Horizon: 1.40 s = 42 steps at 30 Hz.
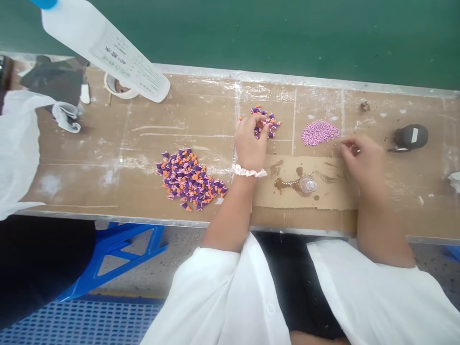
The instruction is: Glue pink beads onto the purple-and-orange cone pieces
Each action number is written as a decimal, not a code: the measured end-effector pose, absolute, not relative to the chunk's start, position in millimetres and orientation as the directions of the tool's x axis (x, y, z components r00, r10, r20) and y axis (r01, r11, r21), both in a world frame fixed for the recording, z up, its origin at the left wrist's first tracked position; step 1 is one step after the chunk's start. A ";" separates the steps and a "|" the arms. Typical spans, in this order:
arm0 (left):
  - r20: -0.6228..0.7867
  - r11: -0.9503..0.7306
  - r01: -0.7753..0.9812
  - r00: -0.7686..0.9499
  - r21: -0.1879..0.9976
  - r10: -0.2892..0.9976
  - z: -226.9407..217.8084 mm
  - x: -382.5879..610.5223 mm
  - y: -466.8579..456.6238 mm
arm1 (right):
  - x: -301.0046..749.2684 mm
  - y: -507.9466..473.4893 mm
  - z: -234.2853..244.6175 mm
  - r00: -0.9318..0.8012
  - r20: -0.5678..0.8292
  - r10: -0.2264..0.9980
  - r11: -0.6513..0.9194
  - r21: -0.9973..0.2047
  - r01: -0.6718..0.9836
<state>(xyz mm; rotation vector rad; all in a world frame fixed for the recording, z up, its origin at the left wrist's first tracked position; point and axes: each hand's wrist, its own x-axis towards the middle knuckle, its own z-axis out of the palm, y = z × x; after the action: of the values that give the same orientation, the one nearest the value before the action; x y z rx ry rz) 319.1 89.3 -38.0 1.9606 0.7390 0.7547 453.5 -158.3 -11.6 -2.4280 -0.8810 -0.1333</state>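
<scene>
My left hand (250,139), with a white scrunchie (247,171) at its wrist, reaches into a small pile of purple-and-orange pieces (271,125). Its thumb and forefinger close on one of them. Just right of the pink bead pile (319,132), my right hand (362,155) is in a pinch and slightly blurred. Whatever sits between its fingertips is too small to make out. Between my forearms lies a cardboard sheet (338,201) bearing a wet, clear puddle with a small rounded clear item (307,185). A larger heap of purple-and-orange pieces (190,179) rests left of my left forearm.
A white bottle (108,52) with a blue cap looms at the upper left, near a tape roll (120,88). White cloth (19,148) covers the left end. A black rounded object (411,137) sits at right. Below the table stands a blue stool (122,249).
</scene>
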 end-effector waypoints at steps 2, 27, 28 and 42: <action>0.248 -0.518 0.270 0.644 0.812 0.724 -41.6 320.8 96.6 | 459.5 -158.7 -18.0 0.809 0.180 0.560 -0.677 -0.463 0.572; 0.307 -0.584 0.059 0.805 0.810 0.508 -13.9 306.1 32.3 | 465.8 -160.7 -30.4 0.771 0.218 0.599 -0.645 -0.439 0.625; 0.309 -0.579 0.055 0.802 0.814 0.511 -13.8 306.0 32.9 | 464.6 -160.6 -27.9 0.774 0.208 0.598 -0.652 -0.436 0.621; 0.301 -0.538 0.028 0.803 0.842 0.514 -8.2 304.8 32.6 | 465.4 -150.7 -43.0 0.798 0.121 0.590 -0.758 -0.259 0.599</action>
<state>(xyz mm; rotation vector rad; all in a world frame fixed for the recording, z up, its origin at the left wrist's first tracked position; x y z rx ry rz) 304.8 32.6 -8.2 2.0624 0.4010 0.6628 465.4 -150.7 -43.0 -2.7024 -0.9142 -0.0466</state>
